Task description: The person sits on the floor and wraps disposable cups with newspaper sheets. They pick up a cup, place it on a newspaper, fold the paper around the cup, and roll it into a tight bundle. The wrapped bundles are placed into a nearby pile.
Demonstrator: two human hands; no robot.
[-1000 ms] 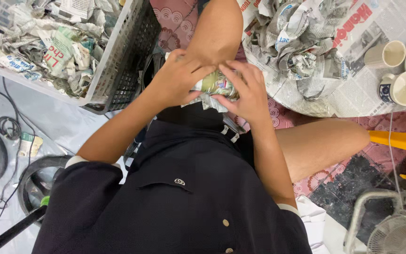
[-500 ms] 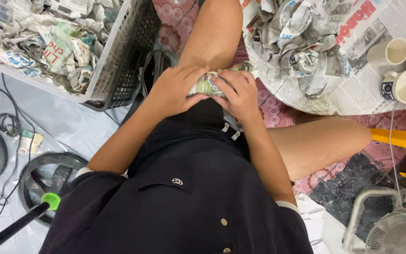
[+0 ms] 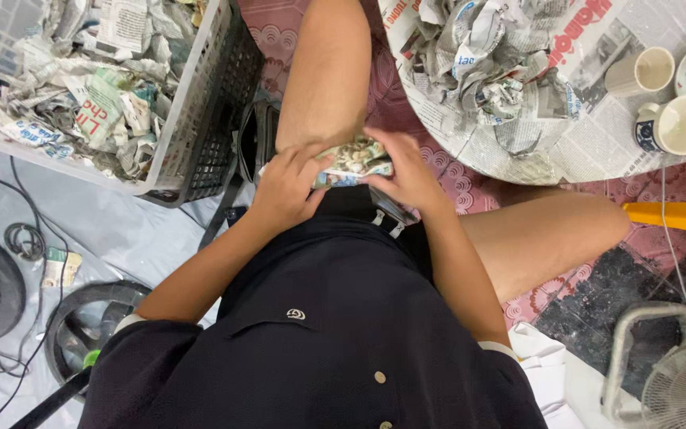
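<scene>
So my left hand (image 3: 283,191) and right hand (image 3: 406,176) were both wrapped around a paper wad (image 3: 352,159), squeezed between them over my lap. Basket (image 3: 200,119) of crumpled newspaper sat at 10 o'clock, mugs (image 3: 660,103) at 2.

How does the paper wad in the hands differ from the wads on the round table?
The paper wad is single, pressed between left hand and right hand over the lap; the table wads lie loose in a pile on the round table. Both are crumpled newspaper.
</scene>
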